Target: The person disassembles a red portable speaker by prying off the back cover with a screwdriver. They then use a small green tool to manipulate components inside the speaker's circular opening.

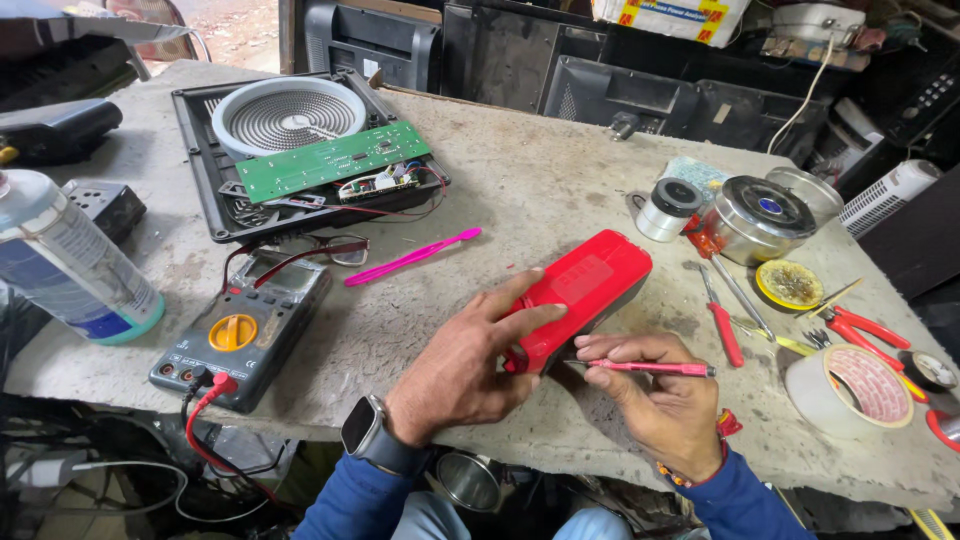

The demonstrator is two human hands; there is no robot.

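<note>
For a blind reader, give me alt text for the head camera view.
A left hand steadies a red device on a worn workbench while the right hand holds a pink screwdriver at its end. A multimeter lies left.

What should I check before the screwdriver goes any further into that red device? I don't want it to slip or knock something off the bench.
1. Left hand grips the red device at its near end: ok.
2. Right hand holds the pink-handled screwdriver level, its tip pointing at the device's near end: ok.
3. Tip seated in a screw: cannot tell, the left hand's fingers hide it.
4. Device resting on the concrete bench: ok at the far end; the near end is hidden.
5. Red-handled pliers and tape roll close to the right hand: not ok, easily bumped.
</note>
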